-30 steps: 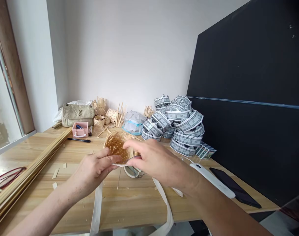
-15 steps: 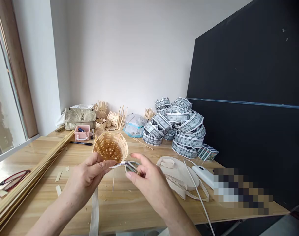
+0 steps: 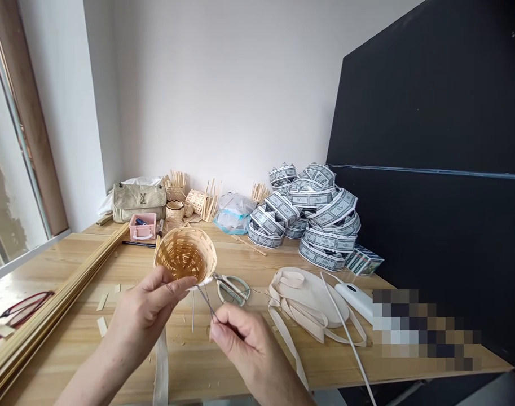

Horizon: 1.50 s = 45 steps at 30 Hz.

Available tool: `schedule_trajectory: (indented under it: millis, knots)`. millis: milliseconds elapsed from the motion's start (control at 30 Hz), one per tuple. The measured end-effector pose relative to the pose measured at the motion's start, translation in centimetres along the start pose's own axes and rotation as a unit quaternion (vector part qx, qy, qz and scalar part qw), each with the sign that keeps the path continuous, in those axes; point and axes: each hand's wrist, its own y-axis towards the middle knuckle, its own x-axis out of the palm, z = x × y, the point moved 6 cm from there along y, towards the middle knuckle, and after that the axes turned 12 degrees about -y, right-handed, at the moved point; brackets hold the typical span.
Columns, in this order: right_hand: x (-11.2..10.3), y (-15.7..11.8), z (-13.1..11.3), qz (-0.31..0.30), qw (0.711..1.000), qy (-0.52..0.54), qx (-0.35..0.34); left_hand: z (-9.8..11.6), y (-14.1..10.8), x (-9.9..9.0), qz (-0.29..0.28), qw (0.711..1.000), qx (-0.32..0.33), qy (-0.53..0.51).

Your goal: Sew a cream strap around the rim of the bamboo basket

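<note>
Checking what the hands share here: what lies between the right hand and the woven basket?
In the head view, dark thread stretches from the right hand to the near rim of the woven basket; scissors lie just beyond.

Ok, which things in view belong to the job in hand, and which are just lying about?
Part of the job:
woven basket, in the left hand
dark thread, pinched by the right hand
likely the scissors and cream tape

Apparently just lying about:
handbag
pink box
pen
patterned bands
</note>
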Motion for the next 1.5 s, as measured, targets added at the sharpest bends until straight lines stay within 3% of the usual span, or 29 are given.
schedule_trajectory:
  millis: [133, 267, 433, 567, 633, 733, 833, 967, 1000, 1067, 1167, 1233, 1367, 1500]
  knots:
    - [0.5, -0.7, 1.3, -0.018, 0.999, 0.029, -0.034, 0.4, 0.4, -0.3, 0.012, 1.0, 0.011, 0.004]
    - [-0.4, -0.8, 2.0, 0.015, 0.999, 0.038, -0.023, 0.7, 0.2, -0.1, 0.011, 0.997, 0.034, 0.061]
    - [-1.5, -0.1, -1.1, 0.043, 0.996, 0.069, -0.043, 1.2, -0.2, 1.1, -0.013, 0.984, 0.072, 0.165]
    - [-0.7, 0.0, -3.1, -0.007, 0.994, 0.0, -0.107, 1.2, 0.0, 1.0, -0.012, 0.983, 0.069, 0.168]
    - [-0.7, -0.2, -2.1, -0.021, 0.996, -0.025, -0.087, 0.9, 0.2, 0.4, 0.005, 0.99, 0.048, 0.132]
    - [-1.6, -0.4, 1.3, 0.0, 0.999, -0.033, 0.003, 0.2, 0.3, -0.7, 0.035, 0.998, -0.002, 0.056]
    - [-1.8, -0.2, 4.8, 0.005, 0.997, 0.007, 0.075, -0.3, 0.3, -1.3, 0.064, 0.997, -0.045, -0.015]
    - [-0.6, 0.0, 8.1, -0.031, 0.985, 0.092, 0.14, -0.8, 0.4, -1.5, 0.091, 0.99, -0.084, -0.074]
    - [-0.8, 0.0, 8.8, -0.004, 0.982, 0.105, 0.156, -1.0, 0.4, -1.5, 0.096, 0.988, -0.094, -0.078]
    - [-2.4, -0.3, 9.6, 0.123, 0.972, 0.091, 0.176, -1.3, 0.4, -1.7, 0.106, 0.984, -0.117, -0.086]
    - [-5.3, -1.2, 7.5, 0.343, 0.933, -0.054, 0.091, -1.8, 0.3, -2.0, 0.118, 0.977, -0.149, -0.101]
    - [-5.2, -1.3, 4.0, 0.398, 0.899, -0.178, -0.039, -1.8, 0.4, -1.9, 0.113, 0.974, -0.168, -0.104]
    - [-1.3, -0.4, -2.4, 0.352, 0.829, -0.34, -0.272, -1.4, 0.5, -1.4, 0.1, 0.97, -0.187, -0.122]
    - [0.9, 0.8, -4.7, 0.298, 0.782, -0.405, -0.369, -1.1, 0.4, -0.9, 0.081, 0.966, -0.185, -0.161]
